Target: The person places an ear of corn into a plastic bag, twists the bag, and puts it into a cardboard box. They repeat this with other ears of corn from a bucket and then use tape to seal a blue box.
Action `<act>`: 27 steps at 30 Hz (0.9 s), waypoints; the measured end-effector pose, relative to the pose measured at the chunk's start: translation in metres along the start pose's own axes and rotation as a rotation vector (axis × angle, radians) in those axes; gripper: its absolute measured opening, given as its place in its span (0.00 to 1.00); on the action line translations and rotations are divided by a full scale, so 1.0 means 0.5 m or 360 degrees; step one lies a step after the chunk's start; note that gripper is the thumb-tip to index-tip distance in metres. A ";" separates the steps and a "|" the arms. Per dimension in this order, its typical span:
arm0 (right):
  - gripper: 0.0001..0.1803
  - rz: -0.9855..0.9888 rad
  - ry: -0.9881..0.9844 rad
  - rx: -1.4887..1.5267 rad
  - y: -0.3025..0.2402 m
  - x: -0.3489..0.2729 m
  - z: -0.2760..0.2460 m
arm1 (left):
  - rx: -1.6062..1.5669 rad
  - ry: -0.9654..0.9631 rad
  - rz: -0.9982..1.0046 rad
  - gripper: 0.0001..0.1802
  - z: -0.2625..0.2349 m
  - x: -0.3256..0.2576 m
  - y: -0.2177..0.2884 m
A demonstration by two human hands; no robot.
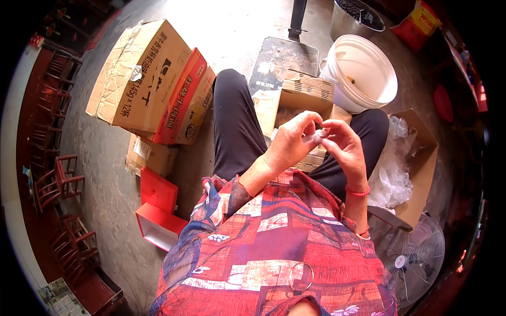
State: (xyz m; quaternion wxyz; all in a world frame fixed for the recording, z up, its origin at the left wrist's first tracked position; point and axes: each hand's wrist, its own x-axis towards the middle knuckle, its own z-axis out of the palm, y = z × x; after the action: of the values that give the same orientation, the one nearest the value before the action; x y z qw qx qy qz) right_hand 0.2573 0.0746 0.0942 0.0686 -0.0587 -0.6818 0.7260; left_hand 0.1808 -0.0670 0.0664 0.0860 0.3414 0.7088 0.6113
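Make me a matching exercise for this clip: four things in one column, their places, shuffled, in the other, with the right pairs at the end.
Things
1. Small whitish item
2. White bucket
3. Clear plastic bags
4. Fan

Places
A. Inside the open cardboard box on the person's right
B. At the lower right of the picture
C. Between the fingers of the left hand and the right hand
D. Just beyond the person's right knee

Right pairs: 1-C, 2-D, 3-A, 4-B
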 end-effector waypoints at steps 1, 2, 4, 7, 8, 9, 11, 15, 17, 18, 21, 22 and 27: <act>0.11 0.0005 -0.0049 -0.0095 0.003 0.001 0.001 | 0.0040 0.0000 -0.0001 0.23 -0.003 0.000 0.002; 0.10 0.0010 -0.0099 -0.0189 0.006 0.001 0.002 | 0.0027 -0.0007 0.0026 0.25 -0.003 0.000 0.004; 0.09 0.0086 -0.0048 -0.0160 0.012 0.003 0.004 | 0.0000 -0.0020 0.0078 0.29 -0.002 0.000 0.006; 0.06 0.0114 0.0009 -0.0096 0.014 0.002 0.000 | 0.0020 -0.0066 0.0117 0.34 -0.001 0.002 0.000; 0.06 0.0085 0.0047 -0.0052 0.018 0.001 0.000 | 0.0019 -0.0102 0.0151 0.36 -0.002 0.004 -0.003; 0.05 0.0055 0.0085 -0.0009 0.020 0.001 -0.001 | 0.0017 -0.0138 0.0184 0.39 -0.004 0.007 -0.008; 0.04 0.0014 0.0139 -0.0021 0.013 0.001 0.000 | 0.0017 -0.0214 0.0193 0.44 -0.010 0.012 -0.013; 0.05 -0.0089 0.0128 -0.0043 0.004 0.005 -0.004 | 0.0232 -0.0537 0.0033 0.56 -0.043 0.023 -0.050; 0.05 -0.0148 0.0093 -0.0024 -0.003 0.011 -0.002 | 0.0587 -0.0658 0.0071 0.57 -0.050 0.025 -0.087; 0.05 -0.0158 0.0071 -0.0023 -0.008 0.014 -0.001 | 0.0786 -0.0694 0.0076 0.58 -0.045 0.025 -0.116; 0.05 -0.0178 0.0024 -0.0020 -0.020 0.021 0.000 | 0.1002 -0.0918 0.0007 0.59 -0.030 0.047 -0.149; 0.05 -0.0186 0.0000 -0.0014 -0.025 0.026 0.002 | 0.0987 -0.0891 0.0069 0.50 -0.026 0.057 -0.152; 0.05 -0.0190 -0.0097 0.0038 -0.032 0.048 0.007 | 0.0371 -0.1026 0.0225 0.23 0.014 0.089 -0.212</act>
State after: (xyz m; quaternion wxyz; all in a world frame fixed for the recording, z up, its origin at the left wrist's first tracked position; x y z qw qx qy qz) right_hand 0.2333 0.0763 0.1108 0.0917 0.0050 -0.6772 0.7300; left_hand 0.1110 -0.0375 -0.0203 0.2232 0.5726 0.6849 0.3915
